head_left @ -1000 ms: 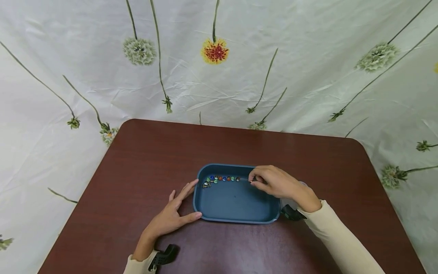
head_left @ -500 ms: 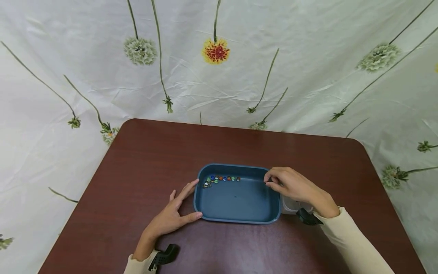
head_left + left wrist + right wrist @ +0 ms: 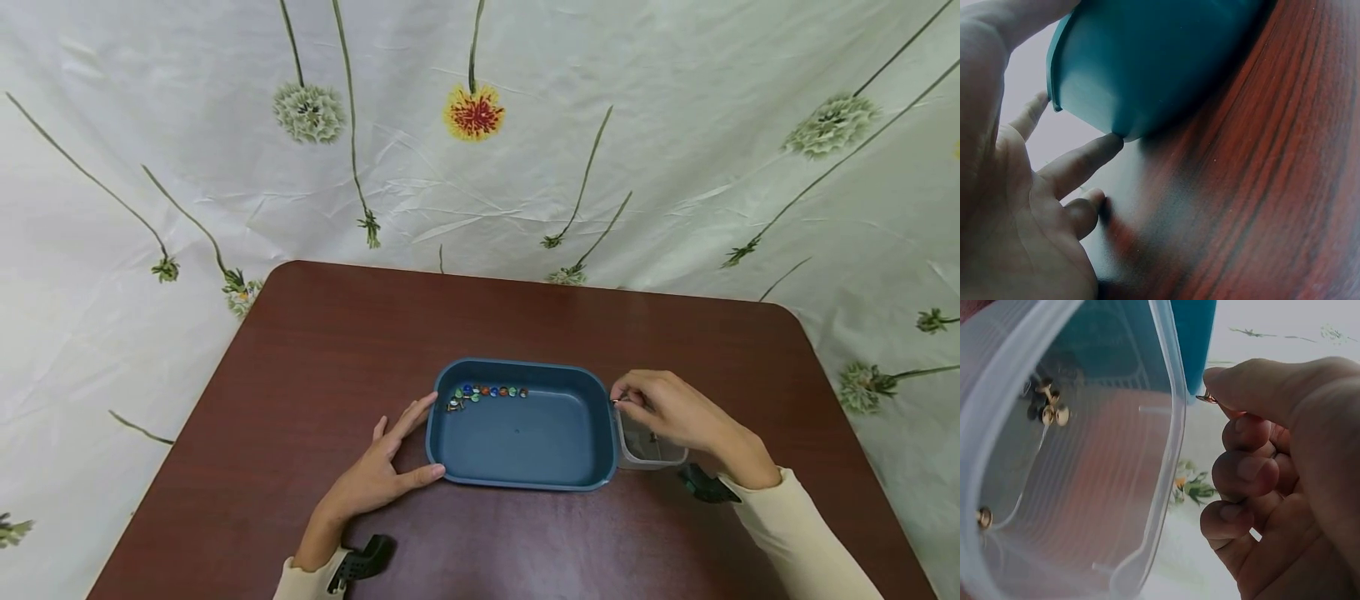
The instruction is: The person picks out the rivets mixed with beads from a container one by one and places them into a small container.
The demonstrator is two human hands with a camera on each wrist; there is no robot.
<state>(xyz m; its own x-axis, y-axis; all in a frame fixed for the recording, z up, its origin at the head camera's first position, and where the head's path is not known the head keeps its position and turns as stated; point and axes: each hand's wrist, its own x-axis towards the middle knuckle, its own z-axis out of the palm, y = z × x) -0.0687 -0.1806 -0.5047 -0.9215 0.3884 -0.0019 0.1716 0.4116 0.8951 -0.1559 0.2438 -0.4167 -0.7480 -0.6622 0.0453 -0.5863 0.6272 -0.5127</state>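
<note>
We see a blue, rounded rectangular plastic tray lying flat, the straight fingers and thumb of the left hand touching its left end. Inside, along the far wall toward the left, we find small, shiny round beads in blue, green and orange-red, roughly in a row, with a few small brass-coloured pieces at its left end. Just right of the tray we see a clear plastic box holding gold-coloured, dome-headed tacks. Near its rim, the right hand pinches another gold-coloured tack.
</note>
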